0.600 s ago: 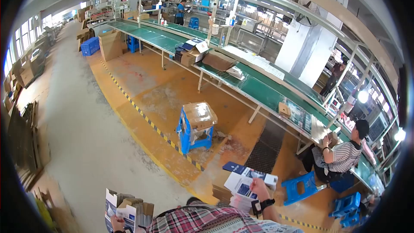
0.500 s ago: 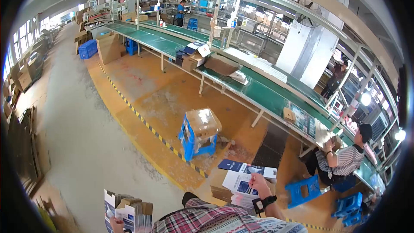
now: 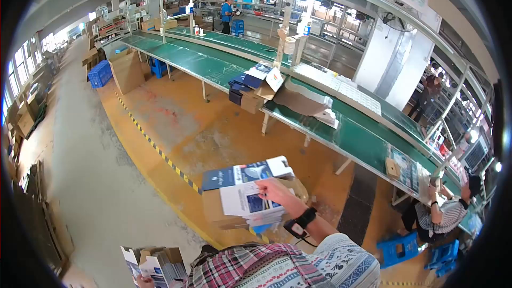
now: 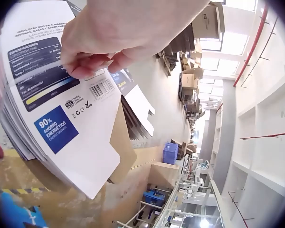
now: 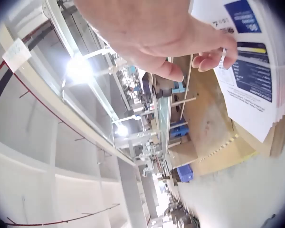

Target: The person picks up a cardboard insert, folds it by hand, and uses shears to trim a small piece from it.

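Note:
My right hand point(image 3: 274, 191) grips a stack of flat printed cartons point(image 3: 233, 202) by its upper face, the arm stretched forward and a black watch on the wrist. In the right wrist view its fingers point(image 5: 230, 50) curl at a thin pale band over the printed face. At the lower left of the head view, my left hand point(image 3: 143, 281) holds a second stack of flat printed cartons point(image 3: 169, 266) low beside the body. The left wrist view shows curled fingers point(image 4: 88, 65) against the white-and-blue face, with brown cardboard behind the stack.
A blue stool point(image 3: 261, 228) is mostly hidden behind the right-hand stack. A long green-topped bench point(image 3: 341, 133) crosses the room, with boxes point(image 3: 250, 88) on it. Yellow-black tape point(image 3: 154, 144) marks the floor. At right a person point(image 3: 448, 216) sits by blue stools point(image 3: 400, 250).
The right hand and its stack have swung left and forward, now overlapping the stool. The bench and seated person appear farther right. The left hand stays low with its stack.

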`<state>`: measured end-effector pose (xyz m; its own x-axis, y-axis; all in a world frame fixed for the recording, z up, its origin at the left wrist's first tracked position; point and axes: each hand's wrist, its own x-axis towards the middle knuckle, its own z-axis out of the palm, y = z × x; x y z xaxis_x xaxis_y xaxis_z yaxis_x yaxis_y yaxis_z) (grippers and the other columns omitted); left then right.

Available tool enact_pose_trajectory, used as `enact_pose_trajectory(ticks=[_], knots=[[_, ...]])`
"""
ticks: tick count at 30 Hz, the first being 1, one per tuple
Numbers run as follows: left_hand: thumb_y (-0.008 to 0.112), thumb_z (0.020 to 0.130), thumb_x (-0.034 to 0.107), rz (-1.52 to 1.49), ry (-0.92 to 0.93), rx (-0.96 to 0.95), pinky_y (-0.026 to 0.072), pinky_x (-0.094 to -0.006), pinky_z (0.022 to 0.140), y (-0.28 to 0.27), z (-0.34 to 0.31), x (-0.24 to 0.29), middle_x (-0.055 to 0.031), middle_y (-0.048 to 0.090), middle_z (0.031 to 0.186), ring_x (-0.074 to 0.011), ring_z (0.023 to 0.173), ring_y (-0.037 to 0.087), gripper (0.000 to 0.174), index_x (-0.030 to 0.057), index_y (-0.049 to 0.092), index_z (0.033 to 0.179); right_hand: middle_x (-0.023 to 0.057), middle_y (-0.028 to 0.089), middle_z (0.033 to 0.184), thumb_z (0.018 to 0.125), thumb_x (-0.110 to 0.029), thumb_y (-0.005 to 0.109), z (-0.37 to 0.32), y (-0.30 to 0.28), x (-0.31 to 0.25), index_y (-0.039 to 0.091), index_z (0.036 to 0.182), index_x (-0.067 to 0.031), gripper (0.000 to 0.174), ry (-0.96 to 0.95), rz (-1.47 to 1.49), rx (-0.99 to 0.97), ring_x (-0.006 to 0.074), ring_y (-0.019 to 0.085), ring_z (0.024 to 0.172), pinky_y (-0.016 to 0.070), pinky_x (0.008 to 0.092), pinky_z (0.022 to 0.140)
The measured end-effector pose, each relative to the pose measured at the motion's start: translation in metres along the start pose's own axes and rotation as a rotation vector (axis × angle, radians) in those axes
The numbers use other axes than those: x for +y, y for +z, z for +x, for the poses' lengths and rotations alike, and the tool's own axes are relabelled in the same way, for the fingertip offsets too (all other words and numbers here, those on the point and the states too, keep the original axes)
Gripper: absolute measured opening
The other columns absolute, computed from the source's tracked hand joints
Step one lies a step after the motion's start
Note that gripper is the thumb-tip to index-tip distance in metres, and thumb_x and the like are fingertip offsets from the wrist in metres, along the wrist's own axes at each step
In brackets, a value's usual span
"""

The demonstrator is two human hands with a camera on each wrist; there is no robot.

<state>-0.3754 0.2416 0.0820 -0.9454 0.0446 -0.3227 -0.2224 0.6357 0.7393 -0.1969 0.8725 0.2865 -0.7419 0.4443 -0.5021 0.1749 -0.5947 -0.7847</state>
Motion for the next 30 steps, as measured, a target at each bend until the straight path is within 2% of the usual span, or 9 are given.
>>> enact_pose_trajectory(ticks=[3,14,16,18,21,24,27,28,30], knots=[[0.065,0.069,0.013,-0.084,0.060,-0.090,0.0442,-0.0297,0.047,0.011,0.075,0.021,-0.0088,0.056,0.068,-0.0173,0.059,0.053,0.027,0.0008,0.053,0.090,-0.0051,0.034,0.058,0.084,-0.015,0.050,0.084,0.049,-0.055,0.039,0.060,-0.0118,0.027,-0.119,-0.061,-0.309,0.0049,0.036,0.053,0.0339,0.0224,0.053],[0.058,0.073,0.022,-0.006,0.066,-0.392,0.0391,-0.0422,0.076,0.063,0.303,0.152,-0.0122,0.059,0.092,-0.0256,0.083,0.054,0.035,0.0026,0.054,0.101,-0.0059,0.038,0.054,0.081,-0.018,0.058,0.380,0.160,-0.249,0.049,0.061,-0.0080,0.024,-0.282,-0.075,-0.372,0.0034,0.030,0.042,0.0215,0.0202,0.040],[0.057,0.073,0.023,0.015,0.195,-0.464,0.0377,-0.0447,0.082,0.064,0.352,0.154,-0.0127,0.059,0.097,-0.0269,0.089,0.054,0.037,0.0030,0.054,0.103,-0.0055,0.040,0.055,0.080,-0.019,0.060,0.408,0.162,-0.294,0.057,0.071,-0.0033,0.018,-0.412,-0.196,-0.278,0.0026,0.031,0.043,0.0225,0.0195,0.041],[0.056,0.074,0.025,0.035,0.668,-0.578,0.0364,-0.0472,0.088,0.067,0.404,0.169,-0.0132,0.059,0.103,-0.0283,0.094,0.054,0.038,0.0034,0.054,0.106,-0.0055,0.039,0.055,0.079,-0.020,0.059,0.438,0.162,-0.341,0.059,0.072,-0.0014,0.020,-0.499,-0.259,-0.257,0.0032,0.032,0.046,0.0243,0.0203,0.042],[0.054,0.077,0.019,0.190,0.746,-0.499,0.0332,-0.0479,0.092,0.075,0.462,0.245,-0.0156,0.052,0.113,-0.0277,0.104,0.049,0.043,0.0031,0.047,0.117,-0.0045,0.041,0.055,0.080,-0.021,0.058,0.498,0.153,-0.404,0.060,0.070,-0.0012,0.022,-0.590,-0.348,-0.125,0.0041,0.033,0.046,0.0253,0.0212,0.042],[0.056,0.079,0.017,-0.282,-0.080,-0.089,0.0356,-0.0441,0.091,0.119,0.430,0.406,-0.0148,0.051,0.113,-0.0259,0.105,0.047,0.044,0.0007,0.046,0.118,-0.0030,0.044,0.055,0.079,-0.022,0.057,0.556,0.132,-0.447,0.061,0.068,-0.0021,0.023,-0.630,-0.459,0.016,0.0052,0.034,0.047,0.0256,0.0219,0.043],[0.057,0.079,0.016,-0.026,0.159,-0.135,0.0370,-0.0394,0.090,0.137,0.493,0.464,-0.0132,0.049,0.115,-0.0254,0.106,0.044,0.045,-0.0016,0.044,0.119,0.0032,0.055,0.061,0.074,-0.026,0.059,0.615,0.105,-0.494,0.063,0.065,-0.0037,0.024,-0.671,-0.607,0.217,0.0114,0.046,0.054,0.0348,0.0250,0.049],[0.056,0.079,0.016,-0.253,0.041,-0.144,0.0362,-0.0376,0.092,0.141,0.509,0.483,-0.0154,0.047,0.118,-0.0282,0.109,0.043,0.046,-0.0024,0.044,0.120,0.0045,0.057,0.063,0.073,-0.027,0.059,0.637,0.092,-0.506,0.064,0.065,-0.0039,0.025,-0.684,-0.643,0.262,0.0131,0.049,0.056,0.0371,0.0260,0.052],[0.054,0.080,0.015,0.125,0.573,-0.283,0.0354,-0.0388,0.093,0.144,0.553,0.514,-0.0172,0.047,0.118,-0.0296,0.111,0.042,0.045,-0.0029,0.044,0.120,0.0062,0.062,0.068,0.070,-0.029,0.059,0.668,0.065,-0.530,0.065,0.064,-0.0053,0.025,-0.669,-0.689,0.348,0.0173,0.056,0.062,0.0422,0.0284,0.061]])
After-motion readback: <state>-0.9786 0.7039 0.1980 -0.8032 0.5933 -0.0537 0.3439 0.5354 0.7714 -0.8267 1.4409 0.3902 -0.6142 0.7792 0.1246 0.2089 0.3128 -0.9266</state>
